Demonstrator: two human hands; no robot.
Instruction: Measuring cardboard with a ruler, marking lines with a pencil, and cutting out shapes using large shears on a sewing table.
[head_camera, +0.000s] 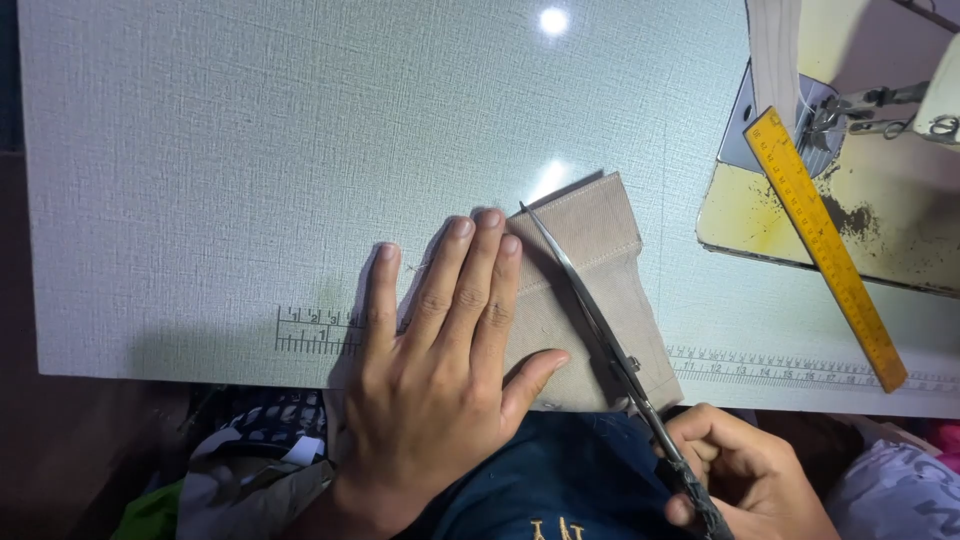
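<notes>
A folded piece of tan fabric lies near the front edge of a pale textured worktable. My left hand rests flat on the fabric's left part, fingers spread and pointing away from me. My right hand, at the lower right below the table edge, grips the dark handles of long scissors. The blades lie diagonally across the fabric, and their tip sits just right of my left fingertips.
A yellow ruler leans diagonally at the right, across the cream base of a sewing machine, whose presser foot shows at the top right. A measuring scale is printed along the table's front edge. Dark blue cloth covers my lap, with patterned fabrics lower left.
</notes>
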